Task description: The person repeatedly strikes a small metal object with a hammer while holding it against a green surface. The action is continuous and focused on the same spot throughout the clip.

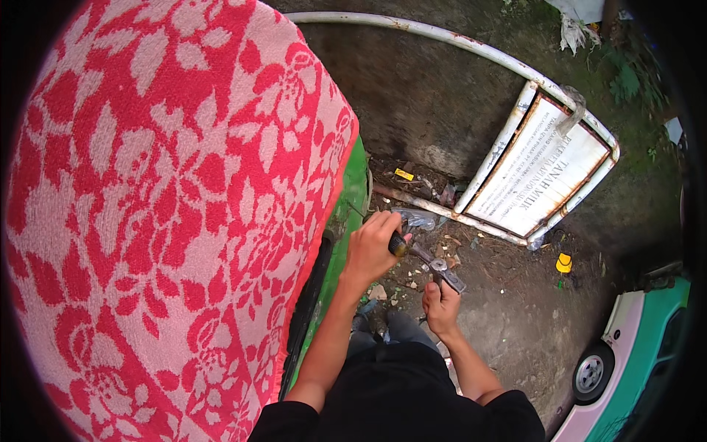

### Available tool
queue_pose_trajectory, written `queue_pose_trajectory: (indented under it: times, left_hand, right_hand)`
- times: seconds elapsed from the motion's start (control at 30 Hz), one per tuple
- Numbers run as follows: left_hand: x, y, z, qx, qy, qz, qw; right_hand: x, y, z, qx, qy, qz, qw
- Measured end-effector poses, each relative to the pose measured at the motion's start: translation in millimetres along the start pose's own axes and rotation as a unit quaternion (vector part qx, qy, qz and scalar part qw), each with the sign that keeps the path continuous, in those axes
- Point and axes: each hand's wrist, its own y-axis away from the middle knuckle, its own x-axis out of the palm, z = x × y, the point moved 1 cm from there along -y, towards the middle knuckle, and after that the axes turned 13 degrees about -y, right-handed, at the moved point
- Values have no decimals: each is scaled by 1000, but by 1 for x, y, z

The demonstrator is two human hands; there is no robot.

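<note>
My left hand (372,247) is closed round a screwdriver, beside the green painted panel (356,180). The screwdriver's dark and yellowish handle (398,244) sticks out on the right of the fist, and a thin shaft (356,210) shows toward the panel. Where its tip meets the panel is hard to make out. Just to the right, my right hand (442,308) grips a hammer upright by its handle. The metal hammer head (444,270) points one end toward the screwdriver's butt; I cannot tell whether they touch. A red and pink floral blanket (177,199) covers most of the left.
Black trim (308,306) runs along the green panel. Ahead right, a rusty white tube frame (486,51) carries a white sign (541,169) by the wall. Litter and stones lie on the dirt, with a yellow scrap (563,263). A pink and teal vehicle (626,346) stands lower right.
</note>
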Motion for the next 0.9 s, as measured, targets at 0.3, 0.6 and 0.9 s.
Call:
queue_pose_trajectory:
  times: [0.3,0.6,0.9]
  left_hand:
    - [1,-18,-23,-91,-65,-6,994]
    - [28,-43,-28,-61,-118,-62,989]
    - [33,-61,4,-36,-55,-60,996]
  right_hand:
    - [-11,-40,14,17,-89,28,996]
    - [-38,-83,29,52,-113,111,986]
    - [-40,-105,42,21,-72,145,987]
